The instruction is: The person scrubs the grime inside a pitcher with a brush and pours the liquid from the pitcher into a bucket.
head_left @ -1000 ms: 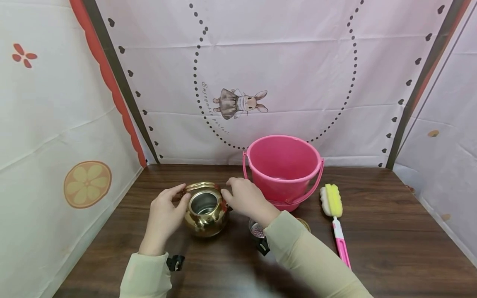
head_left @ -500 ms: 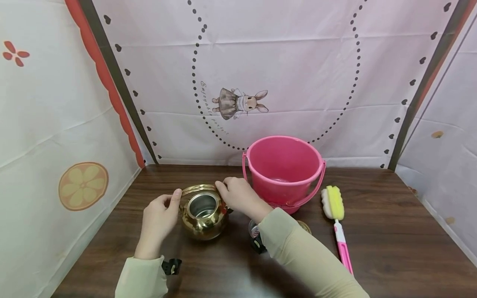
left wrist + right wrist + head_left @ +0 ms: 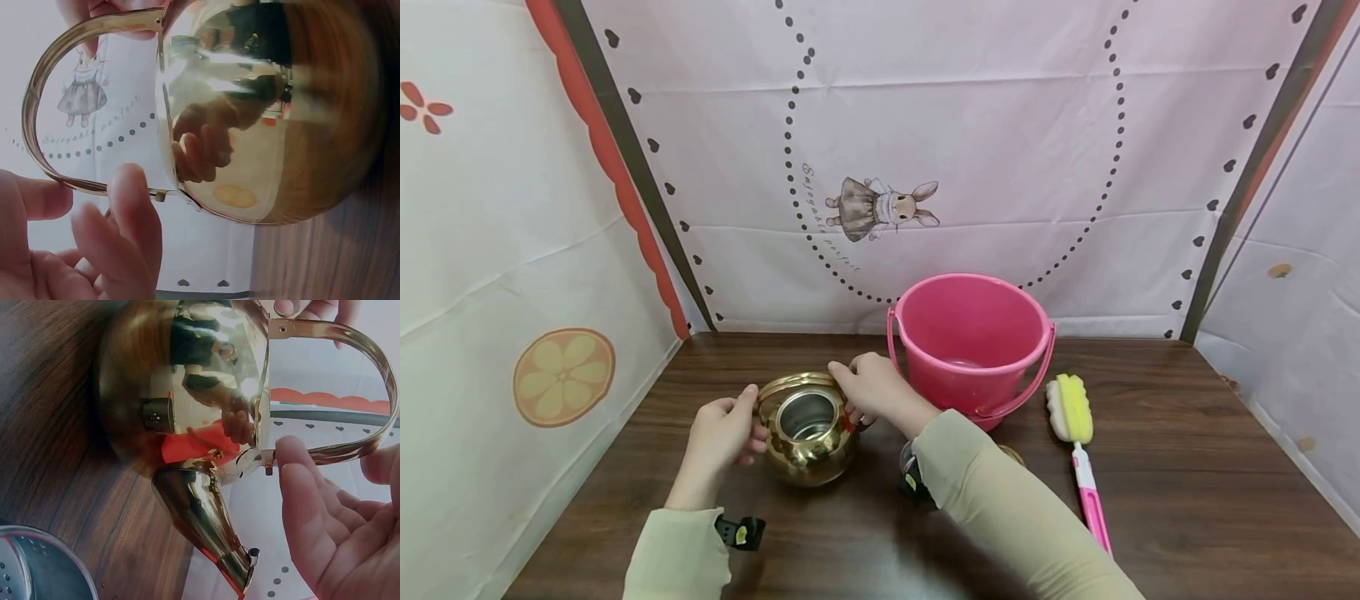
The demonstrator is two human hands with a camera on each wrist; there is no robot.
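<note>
A shiny gold-coloured kettle (image 3: 811,446) stands lidless on the dark wooden table, its mouth facing up. Its arched handle (image 3: 37,106) is raised. My left hand (image 3: 718,442) holds the left side of that handle between thumb and fingers. On the opposite side, my right hand (image 3: 880,387) holds the handle near its base, fingertips by the joint. The spout (image 3: 203,515) shows in the right wrist view, below the right fingers. A round strainer-like piece with holes (image 3: 15,569) lies close by; the right sleeve mostly covers it in the head view.
A pink bucket (image 3: 973,375) stands behind my right hand. Farther right lies a sponge brush (image 3: 1078,442) with a yellow and white head and pink handle. A gold rim (image 3: 1011,454), perhaps a lid, peeks out behind the right sleeve. Printed cloth walls (image 3: 1000,150) surround the table.
Both hands have shifted slightly left and settled lower on the kettle handle, with the left fingers now reaching in beside the kettle. The kettle appears slightly lower and left in view.
</note>
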